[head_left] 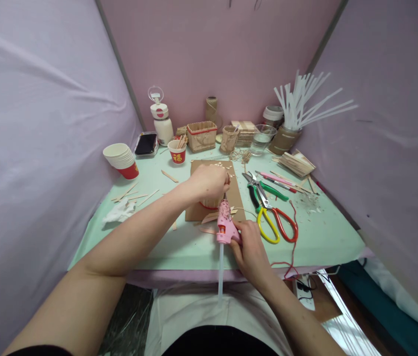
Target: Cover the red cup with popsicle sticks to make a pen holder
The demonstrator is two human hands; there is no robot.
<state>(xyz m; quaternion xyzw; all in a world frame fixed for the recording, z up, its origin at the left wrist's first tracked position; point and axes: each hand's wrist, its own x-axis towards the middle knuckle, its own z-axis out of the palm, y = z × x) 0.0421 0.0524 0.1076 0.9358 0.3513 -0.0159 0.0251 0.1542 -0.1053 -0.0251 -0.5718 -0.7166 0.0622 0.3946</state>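
My right hand (pixel 249 245) is wrapped round the handle of a pink hot glue gun (pixel 225 225). A long clear glue stick (pixel 221 269) sticks out of its back towards me. The nozzle points away, close below the fingers of my left hand (pixel 210 183). That hand is closed, its fingertips bent down; what they pinch is too small or hidden to name. Under it, partly covered, is a small wooden-stick piece with a red band (pixel 210 203), on a brown cardboard sheet (pixel 235 190). Wood chips and flat stick pieces lie around it on the cardboard.
To the right lie scissors (pixel 268 210) with yellow and red handles and green-handled pruners (pixel 268 190). Stacked paper cups (pixel 121 160) and crumpled tissue (pixel 119 212) are on the left. Behind stand a stick basket (pixel 202 137), a water cup (pixel 262 141) and a pot of glue sticks (pixel 286 140).
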